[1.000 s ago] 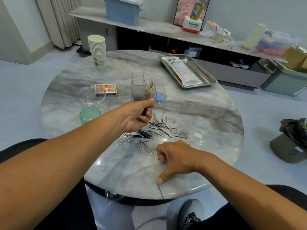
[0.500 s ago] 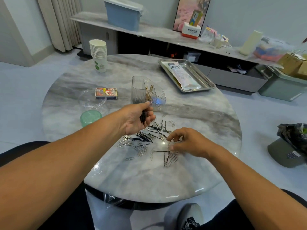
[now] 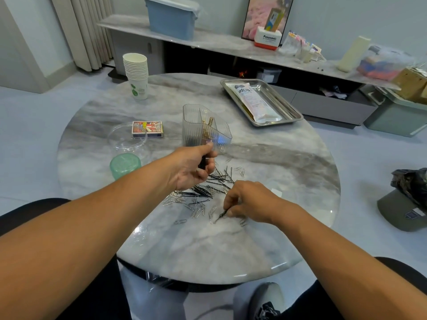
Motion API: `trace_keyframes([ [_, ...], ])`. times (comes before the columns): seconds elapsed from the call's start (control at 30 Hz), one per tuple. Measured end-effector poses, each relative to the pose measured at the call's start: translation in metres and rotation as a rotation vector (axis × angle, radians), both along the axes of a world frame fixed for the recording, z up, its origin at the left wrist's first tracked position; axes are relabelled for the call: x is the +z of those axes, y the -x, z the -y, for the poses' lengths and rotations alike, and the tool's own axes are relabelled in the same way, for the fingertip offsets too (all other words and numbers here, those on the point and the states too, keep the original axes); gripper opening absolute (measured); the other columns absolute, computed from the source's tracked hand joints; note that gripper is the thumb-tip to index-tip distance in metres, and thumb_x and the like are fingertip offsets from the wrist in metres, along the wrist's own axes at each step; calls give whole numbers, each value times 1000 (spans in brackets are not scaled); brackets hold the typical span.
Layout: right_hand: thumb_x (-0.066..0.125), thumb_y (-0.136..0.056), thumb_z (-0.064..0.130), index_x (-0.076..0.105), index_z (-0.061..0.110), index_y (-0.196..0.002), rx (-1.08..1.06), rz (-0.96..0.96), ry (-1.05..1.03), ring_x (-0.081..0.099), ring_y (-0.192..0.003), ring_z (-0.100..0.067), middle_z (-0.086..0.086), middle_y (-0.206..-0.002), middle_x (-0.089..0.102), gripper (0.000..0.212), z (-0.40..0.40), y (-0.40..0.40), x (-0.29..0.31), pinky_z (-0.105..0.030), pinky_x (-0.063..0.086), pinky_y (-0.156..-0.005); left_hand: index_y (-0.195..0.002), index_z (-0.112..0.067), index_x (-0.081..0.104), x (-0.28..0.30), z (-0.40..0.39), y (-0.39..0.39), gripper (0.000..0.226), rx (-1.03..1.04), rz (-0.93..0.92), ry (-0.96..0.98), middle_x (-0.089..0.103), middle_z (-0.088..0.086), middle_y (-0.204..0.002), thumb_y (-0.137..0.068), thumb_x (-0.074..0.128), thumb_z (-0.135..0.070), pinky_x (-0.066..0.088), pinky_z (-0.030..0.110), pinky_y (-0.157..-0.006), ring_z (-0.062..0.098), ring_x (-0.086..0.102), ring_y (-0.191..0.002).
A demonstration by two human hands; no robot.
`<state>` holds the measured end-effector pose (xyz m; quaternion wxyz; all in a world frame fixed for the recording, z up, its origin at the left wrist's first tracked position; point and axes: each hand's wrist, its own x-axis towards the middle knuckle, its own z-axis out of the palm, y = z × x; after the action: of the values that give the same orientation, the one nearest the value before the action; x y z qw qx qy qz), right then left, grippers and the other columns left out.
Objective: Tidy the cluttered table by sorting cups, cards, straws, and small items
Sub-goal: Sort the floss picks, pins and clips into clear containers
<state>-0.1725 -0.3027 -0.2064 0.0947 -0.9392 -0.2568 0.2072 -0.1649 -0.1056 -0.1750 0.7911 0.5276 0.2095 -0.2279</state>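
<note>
A loose pile of black hairpins [image 3: 209, 189] and silver paper clips [image 3: 198, 211] lies on the round marble table [image 3: 265, 162]. My left hand [image 3: 191, 167] holds a bunch of black hairpins just in front of a clear divided organiser [image 3: 203, 130], which has gold pins in one compartment. My right hand [image 3: 249, 202] pinches a black hairpin [image 3: 221, 214] at the near right edge of the pile, its tip touching the table.
A stack of paper cups [image 3: 136, 75] stands at the far left. A card box [image 3: 147, 129], a clear lid [image 3: 127, 139] and a green tub [image 3: 125, 163] sit left. A steel tray [image 3: 288, 107] with a packet lies far right.
My right hand swept from the table's near edge up into the pile, then pulled back slightly and picked up a black hairpin. My left hand stayed by the organiser with its bunch of pins.
</note>
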Motion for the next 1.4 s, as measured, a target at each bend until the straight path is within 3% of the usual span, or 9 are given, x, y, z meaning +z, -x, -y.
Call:
trace_keyframes([
  [0.23,73,-89,25,66,28,-83,44,69,154,62,-89,-15,11,-91,70,9,-1,-12,-1,-33,41,-86,-91,-11,59,-1,-4,0,26,5,4,-50,55,1,-64,-104,52,-33,30,13,-37,8,49,-51],
  [0.4,59,-98,23,57,24,-92,-95,25,9,58,-88,-18,8,-90,66,6,9,-15,6,-28,34,-74,-91,-12,58,-2,-6,-2,24,19,22,-58,56,1,-63,-104,53,-32,35,13,-39,7,52,-47],
  [0.53,68,-93,15,63,28,-89,-209,18,-139,60,-82,-13,7,-87,67,14,15,-20,16,-29,45,-73,-92,-10,58,-4,-5,-2,24,8,19,-81,56,3,-65,-104,52,-30,35,13,-37,7,52,-46],
  [0.63,77,-87,12,70,27,-96,-313,-24,-250,60,-67,-3,6,-80,71,19,17,-22,18,-22,47,-63,-92,-10,58,-6,-3,-2,24,-16,12,-98,56,3,-64,-105,52,-30,36,13,-38,7,52,-49],
  [0.8,86,-79,18,75,25,-87,-379,59,-172,62,-68,-6,13,-72,67,15,20,-25,17,-22,44,-64,-93,-11,58,-6,-2,-2,25,-23,6,-113,56,2,-65,-105,51,-31,35,13,-39,7,52,-48],
  [1.0,84,-76,14,80,22,-88,-218,17,-82,64,-72,-6,11,-76,71,15,6,-15,7,-24,53,-69,-93,-11,58,-5,-1,-2,25,-14,1,-118,55,3,-67,-105,51,-32,34,13,-39,7,51,-48],
  [1.13,82,-80,15,78,20,-89,-159,13,-61,61,-72,-8,11,-72,66,11,-3,-14,-4,-24,49,-68,-96,-10,58,-5,0,-1,25,-10,3,-119,55,3,-67,-105,51,-32,35,13,-39,7,51,-49],
  [1.3,70,-92,24,61,23,-81,-45,55,84,60,-84,-21,4,-84,65,14,-11,-14,-11,-31,42,-64,-93,-11,58,-5,-1,1,26,4,-7,-115,56,2,-63,-105,51,-33,35,13,-39,7,52,-46],
  [1.4,61,-96,24,57,22,-85,24,157,130,60,-89,-27,-2,-96,63,12,-14,-11,-11,-35,43,-69,-94,-10,57,-5,-2,1,27,19,-9,-108,56,3,-65,-106,48,-33,36,13,-39,8,52,-48],
])
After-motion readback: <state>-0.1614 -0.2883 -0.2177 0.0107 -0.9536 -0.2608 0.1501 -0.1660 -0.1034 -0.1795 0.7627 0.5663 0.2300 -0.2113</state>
